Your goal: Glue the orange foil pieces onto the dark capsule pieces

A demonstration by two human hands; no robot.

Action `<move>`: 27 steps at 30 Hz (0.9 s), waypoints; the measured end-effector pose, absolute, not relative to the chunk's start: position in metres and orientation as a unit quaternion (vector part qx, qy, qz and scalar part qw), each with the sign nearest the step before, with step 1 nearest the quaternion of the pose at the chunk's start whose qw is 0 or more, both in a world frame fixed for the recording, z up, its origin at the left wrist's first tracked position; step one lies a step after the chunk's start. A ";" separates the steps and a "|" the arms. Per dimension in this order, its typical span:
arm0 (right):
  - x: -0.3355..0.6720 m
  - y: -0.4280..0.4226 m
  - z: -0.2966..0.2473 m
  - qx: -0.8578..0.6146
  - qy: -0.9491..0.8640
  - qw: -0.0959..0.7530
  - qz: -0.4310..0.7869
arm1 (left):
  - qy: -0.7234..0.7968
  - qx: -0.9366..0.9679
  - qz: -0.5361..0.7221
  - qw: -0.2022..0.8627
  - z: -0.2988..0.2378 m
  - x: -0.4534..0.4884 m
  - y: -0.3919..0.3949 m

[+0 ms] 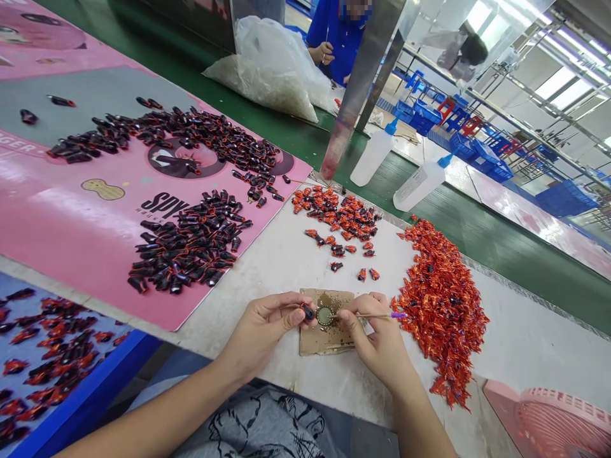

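Black-and-orange moulded piece (308, 312) sits between the hands, over the cardboard scrap (324, 340). Left hand (260, 324): grip clamped on it, long axis roughly 9-to-3, end pointing at a round greenish disc (325, 315) ringed with tiny beads. Right hand (379, 337): grip clamped on a thin purple-ended stick (375, 315), tip aimed at 9 o'clock, toward the disc. Left hand is nearer the piece. Loose orange heap (442, 312) at 3 o'clock; pink printed board (57, 216) with dark pieces at 10 o'clock.
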State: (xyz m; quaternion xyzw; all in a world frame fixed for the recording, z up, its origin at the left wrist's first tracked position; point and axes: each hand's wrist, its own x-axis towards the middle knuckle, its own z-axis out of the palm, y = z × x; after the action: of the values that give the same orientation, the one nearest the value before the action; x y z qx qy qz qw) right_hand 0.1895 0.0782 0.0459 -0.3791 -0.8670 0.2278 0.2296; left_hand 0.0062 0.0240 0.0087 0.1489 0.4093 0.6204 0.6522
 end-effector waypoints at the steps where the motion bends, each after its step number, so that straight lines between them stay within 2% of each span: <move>1: 0.189 0.078 0.046 -0.377 -0.869 0.227 0.227 | 0.408 0.149 0.621 0.652 0.009 0.006 0.024; 10: 0.185 0.075 0.043 -0.376 -0.854 0.231 0.275 | 0.402 0.153 0.623 0.654 0.008 0.007 0.023; 20: 0.181 0.071 0.049 -0.349 -0.793 0.400 0.299 | 0.422 0.189 0.605 0.648 0.007 0.009 0.024; 27: 0.180 0.069 0.049 -0.291 -0.796 0.414 0.333 | 0.420 0.212 0.595 0.652 0.008 0.010 0.024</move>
State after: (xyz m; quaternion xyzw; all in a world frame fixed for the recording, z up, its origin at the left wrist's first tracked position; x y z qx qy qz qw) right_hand 0.1800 0.0690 0.0486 -0.2911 -0.7955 0.3335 0.4137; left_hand 0.0102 0.0240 0.0083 0.2121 0.4201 0.5949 0.6516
